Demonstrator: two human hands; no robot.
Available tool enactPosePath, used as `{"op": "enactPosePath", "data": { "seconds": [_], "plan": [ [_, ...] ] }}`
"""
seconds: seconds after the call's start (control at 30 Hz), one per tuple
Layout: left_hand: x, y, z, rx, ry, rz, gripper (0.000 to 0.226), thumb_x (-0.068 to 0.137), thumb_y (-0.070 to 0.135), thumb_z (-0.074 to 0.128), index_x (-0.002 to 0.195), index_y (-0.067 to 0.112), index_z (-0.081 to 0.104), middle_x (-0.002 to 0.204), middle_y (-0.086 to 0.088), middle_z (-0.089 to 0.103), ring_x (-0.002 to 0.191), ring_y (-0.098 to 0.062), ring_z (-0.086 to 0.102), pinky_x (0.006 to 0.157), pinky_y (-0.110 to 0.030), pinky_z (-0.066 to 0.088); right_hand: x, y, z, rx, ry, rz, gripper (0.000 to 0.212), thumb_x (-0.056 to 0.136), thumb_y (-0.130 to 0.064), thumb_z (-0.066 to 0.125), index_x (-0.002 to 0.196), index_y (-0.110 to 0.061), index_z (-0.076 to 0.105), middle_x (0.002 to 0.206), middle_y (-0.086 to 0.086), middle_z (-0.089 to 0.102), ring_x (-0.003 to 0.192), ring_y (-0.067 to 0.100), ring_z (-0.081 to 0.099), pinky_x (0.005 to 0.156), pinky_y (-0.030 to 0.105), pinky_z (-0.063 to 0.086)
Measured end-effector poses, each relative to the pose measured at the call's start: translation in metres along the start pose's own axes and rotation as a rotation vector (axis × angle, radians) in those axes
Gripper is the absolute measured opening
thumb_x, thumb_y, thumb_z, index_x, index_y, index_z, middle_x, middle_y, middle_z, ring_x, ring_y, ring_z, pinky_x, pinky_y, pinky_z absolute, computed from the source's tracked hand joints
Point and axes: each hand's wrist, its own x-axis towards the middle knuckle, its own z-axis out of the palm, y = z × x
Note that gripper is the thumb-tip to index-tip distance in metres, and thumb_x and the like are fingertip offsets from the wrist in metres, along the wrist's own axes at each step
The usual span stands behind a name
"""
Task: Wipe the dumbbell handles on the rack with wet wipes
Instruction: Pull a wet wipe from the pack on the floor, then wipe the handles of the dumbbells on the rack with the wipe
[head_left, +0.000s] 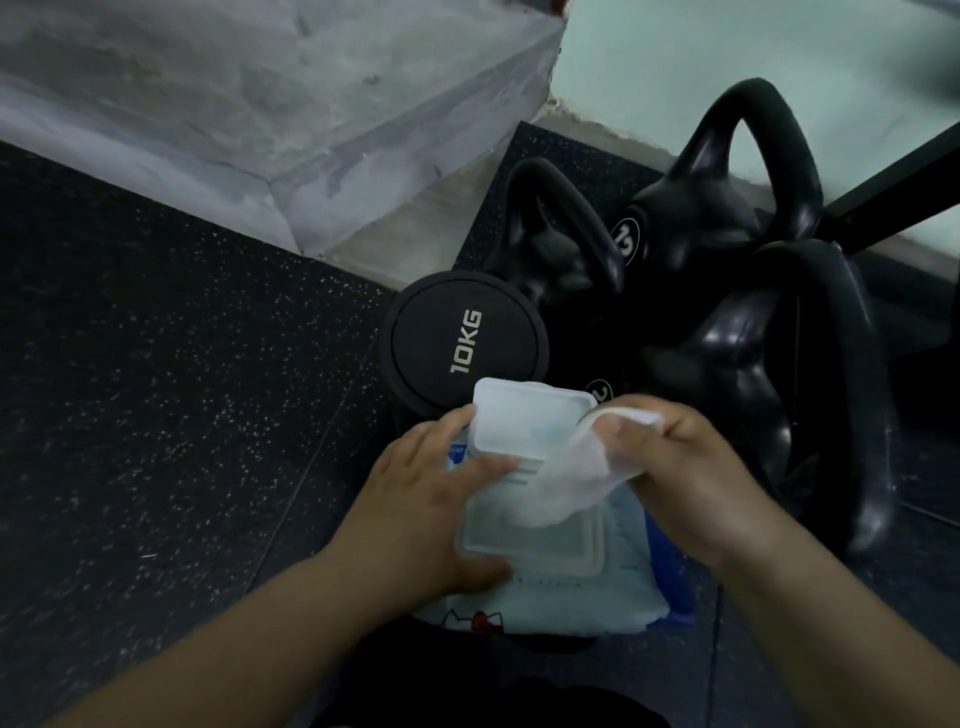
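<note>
A white wet wipe (566, 483) comes half out of the opening of a pack of wipes (571, 597), which sits just on the near side of a black dumbbell (462, 343). The right hand (691, 467) has the wipe's upper end bunched in its curled fingers, to the near right of the dumbbell. The pack's clear flip lid (524, 421) stands open, and its top edge overlaps the near rim of the dumbbell in this view. The left hand (431, 509) grips the pack's left side, with one finger laid across the foot of the lid and the thumb curled against the frame of the opening. I cannot tell what the pack rests on.

The dumbbell stands on end, so its round face marked "10KG" points up and its handle is hidden beneath.

Three black kettlebells are grouped to the right of the dumbbell:
- a small kettlebell (550, 234) just behind it;
- a kettlebell marked "12" (701, 223) further back and to the right;
- a large kettlebell (810, 364) directly to its right, beside the right hand.

Speckled black rubber floor (156, 364) spreads to the left of the dumbbell. A grey concrete step (260, 104) rises behind it, and a pale green wall (675, 52) stands beyond the kettlebells.
</note>
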Motion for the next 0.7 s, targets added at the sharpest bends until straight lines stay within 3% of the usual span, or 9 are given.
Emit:
{"op": "enactPosePath", "data": {
  "seconds": [0.13, 0.23, 0.3, 0.33, 0.4, 0.43, 0.5, 0.6, 0.7],
  "plan": [
    [0.001, 0.002, 0.003, -0.023, 0.072, 0.005, 0.075, 0.045, 0.064, 0.038, 0.117, 0.043, 0.033, 0.144, -0.01, 0.033, 0.128, -0.035, 0.037, 0.103, -0.045, 0.031, 0.004, -0.024, -0.015, 0.188, 0.096, -0.136, 0.03, 0.05, -0.046, 0.073, 0.061, -0.018, 0.071, 0.057, -0.003, 0.068, 0.054, 0.007, 0.064, 0.054, 0.016, 0.052],
    [0.001, 0.002, 0.005, 0.071, 0.04, -0.004, 0.071, 0.045, 0.064, 0.04, 0.111, 0.037, 0.038, 0.133, -0.013, 0.049, 0.115, -0.033, 0.053, 0.093, -0.044, 0.042, 0.008, -0.061, -0.034, 0.253, 0.249, -0.247, 0.036, 0.055, -0.05, 0.076, 0.075, -0.02, 0.071, 0.069, -0.005, 0.071, 0.069, 0.011, 0.066, 0.065, 0.024, 0.054],
    [0.001, 0.009, -0.003, 0.11, -0.003, -0.027, 0.076, 0.043, 0.066, 0.04, 0.113, 0.035, 0.042, 0.132, -0.014, 0.049, 0.116, -0.033, 0.054, 0.096, -0.049, 0.037, 0.008, -0.089, -0.032, 0.22, 0.326, -0.249, 0.016, 0.078, -0.033, 0.063, 0.077, -0.018, 0.068, 0.068, -0.004, 0.07, 0.069, 0.011, 0.066, 0.065, 0.023, 0.055],
    [0.0, 0.014, -0.012, 0.149, -0.047, -0.039, 0.086, 0.042, 0.068, 0.034, 0.123, 0.037, 0.039, 0.143, -0.012, 0.035, 0.13, -0.032, 0.04, 0.106, -0.051, 0.022, 0.006, -0.1, -0.03, 0.197, 0.355, -0.226, 0.019, 0.083, -0.025, 0.055, 0.073, -0.017, 0.068, 0.065, -0.004, 0.07, 0.066, 0.008, 0.066, 0.062, 0.021, 0.055],
    [-0.01, 0.021, -0.029, 0.074, -0.196, -0.105, 0.106, 0.039, 0.072, 0.02, 0.139, 0.039, 0.021, 0.152, 0.001, -0.001, 0.142, -0.017, 0.0, 0.112, -0.037, -0.009, 0.0, -0.123, -0.021, 0.144, 0.375, -0.142, 0.027, 0.087, -0.018, 0.043, 0.072, -0.014, 0.065, 0.059, -0.005, 0.069, 0.059, 0.005, 0.064, 0.056, 0.017, 0.053],
    [-0.016, 0.028, -0.044, -0.045, -0.241, -0.16, 0.107, 0.041, 0.075, 0.02, 0.14, 0.038, 0.017, 0.15, 0.008, -0.003, 0.14, -0.01, -0.004, 0.112, -0.03, -0.009, -0.005, -0.14, -0.015, 0.111, 0.373, -0.096, 0.026, 0.089, -0.017, 0.041, 0.076, -0.012, 0.063, 0.058, -0.005, 0.068, 0.057, 0.004, 0.064, 0.054, 0.015, 0.051],
    [-0.03, 0.049, -0.084, -0.385, -0.114, -0.241, 0.086, 0.062, 0.067, 0.046, 0.138, 0.03, 0.028, 0.14, 0.016, 0.016, 0.137, -0.006, 0.013, 0.111, -0.019, 0.007, -0.017, -0.173, -0.011, 0.112, 0.365, -0.01, 0.026, 0.092, -0.016, 0.037, 0.082, -0.009, 0.059, 0.056, -0.005, 0.067, 0.055, 0.004, 0.062, 0.052, 0.013, 0.049],
    [-0.055, 0.095, -0.171, -0.662, 0.217, -0.235, 0.034, 0.084, 0.023, 0.062, 0.11, 0.039, 0.048, 0.114, 0.03, 0.04, 0.115, 0.0, 0.044, 0.096, -0.001, 0.028, -0.046, -0.246, 0.0, 0.142, 0.276, 0.098, 0.027, 0.088, -0.022, 0.039, 0.078, -0.009, 0.06, 0.055, -0.003, 0.067, 0.055, 0.005, 0.062, 0.051, 0.013, 0.049],
    [-0.078, 0.162, -0.27, -0.817, 0.218, -0.179, 0.045, 0.082, 0.015, 0.063, 0.1, 0.051, 0.041, 0.11, 0.033, 0.042, 0.103, 0.015, 0.042, 0.079, 0.01, 0.029, -0.083, -0.328, 0.02, 0.155, 0.177, 0.207, 0.031, 0.073, -0.034, 0.045, 0.076, -0.008, 0.061, 0.055, 0.0, 0.066, 0.051, 0.008, 0.062, 0.047, 0.017, 0.05]
  ]
}}
